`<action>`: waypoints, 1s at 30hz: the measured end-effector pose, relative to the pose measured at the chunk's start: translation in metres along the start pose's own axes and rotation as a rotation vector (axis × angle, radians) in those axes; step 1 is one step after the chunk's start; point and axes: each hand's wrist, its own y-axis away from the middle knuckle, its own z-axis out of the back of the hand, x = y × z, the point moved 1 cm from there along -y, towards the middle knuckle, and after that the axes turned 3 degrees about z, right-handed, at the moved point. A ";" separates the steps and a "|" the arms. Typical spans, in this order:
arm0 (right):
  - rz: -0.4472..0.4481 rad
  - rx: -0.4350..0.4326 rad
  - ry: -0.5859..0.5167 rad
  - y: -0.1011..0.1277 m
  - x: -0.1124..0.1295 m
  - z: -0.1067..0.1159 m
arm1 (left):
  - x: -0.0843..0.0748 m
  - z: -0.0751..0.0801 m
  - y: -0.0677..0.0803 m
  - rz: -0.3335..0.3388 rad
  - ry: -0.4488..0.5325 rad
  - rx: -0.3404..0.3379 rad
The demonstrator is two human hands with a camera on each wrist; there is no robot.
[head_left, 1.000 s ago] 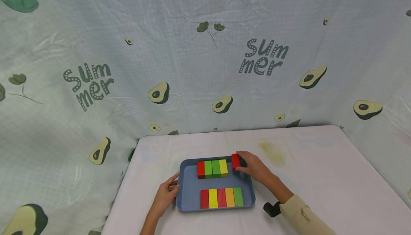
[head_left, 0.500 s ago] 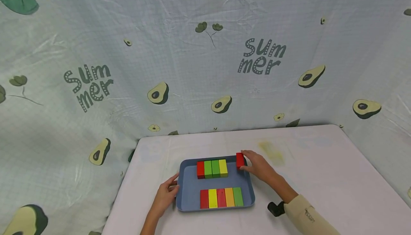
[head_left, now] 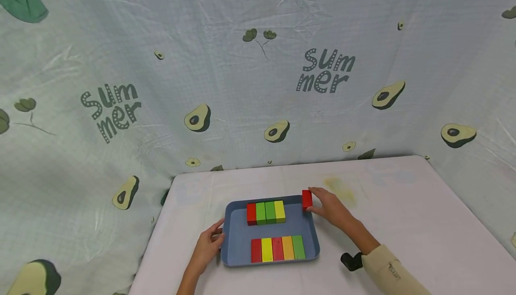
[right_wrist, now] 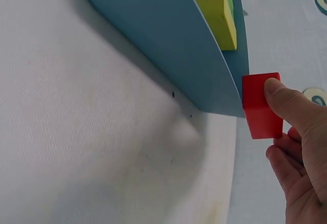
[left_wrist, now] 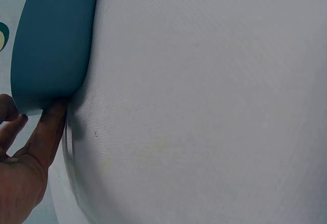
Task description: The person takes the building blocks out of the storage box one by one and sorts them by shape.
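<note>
A blue-grey tray (head_left: 238,241) holds two rows of coloured blocks. Red, green and yellow blocks (head_left: 270,213) make up the back row; the front row (head_left: 278,249) has red, yellow, orange and green ones. My right hand (head_left: 331,208) pinches a single red block (head_left: 307,199) between thumb and fingers at the tray's back right corner. From the right wrist, this red block (right_wrist: 262,113) overlaps the tray's corner edge, the thumb (right_wrist: 283,99) lying across one face. At the tray's left side, my left hand (head_left: 206,246) touches the outer wall with extended fingers (left_wrist: 43,132).
A white-covered table (head_left: 363,223) with a faint yellow stain bears the tray. Behind it hangs a pale cloth (head_left: 242,75) printed with avocados and lettering. A black device (head_left: 351,262) sits at the right wrist beside the beige sleeve (head_left: 389,270).
My right hand has carried the red block rightward, from inside the tray's back right part to its corner rim. The left hand, tray and two block rows keep their places.
</note>
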 end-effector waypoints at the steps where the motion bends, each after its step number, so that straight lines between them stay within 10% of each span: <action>1: 0.001 -0.003 0.005 0.000 -0.001 0.001 | 0.000 0.000 0.000 0.000 0.001 0.000; 30: -0.009 0.020 -0.053 0.018 -0.047 0.018 | -0.003 -0.003 0.000 0.003 0.026 0.002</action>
